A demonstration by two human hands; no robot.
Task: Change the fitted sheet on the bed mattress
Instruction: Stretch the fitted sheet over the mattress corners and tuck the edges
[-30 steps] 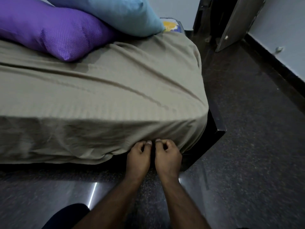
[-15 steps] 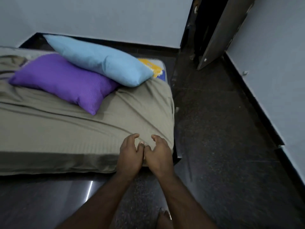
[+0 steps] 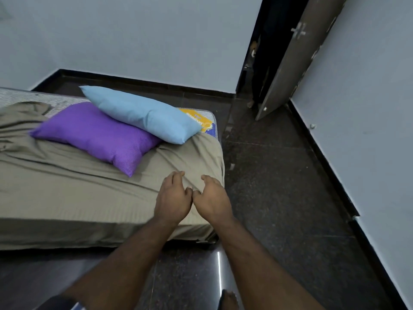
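A khaki fitted sheet (image 3: 67,193) covers most of the mattress and wraps its near right corner. At the far end the mattress (image 3: 207,124) is bare, showing a striped cover and a yellow and blue label. My left hand (image 3: 173,198) and my right hand (image 3: 212,198) are side by side over the sheet's near right corner, thumbs almost touching and fingers loosely bent. Neither hand holds anything. The sheet is wrinkled and bunched at the far left.
A purple pillow (image 3: 96,135) lies on the sheet with a light blue pillow (image 3: 143,113) leaning on it. Dark polished floor (image 3: 279,186) runs along the bed's right side. An open door (image 3: 290,54) stands at the far right corner, between pale walls.
My hands let go of the sheet's lower edge beneath the mattress corner and rose onto the top of the corner. The view lifted and pulled back from the bed.
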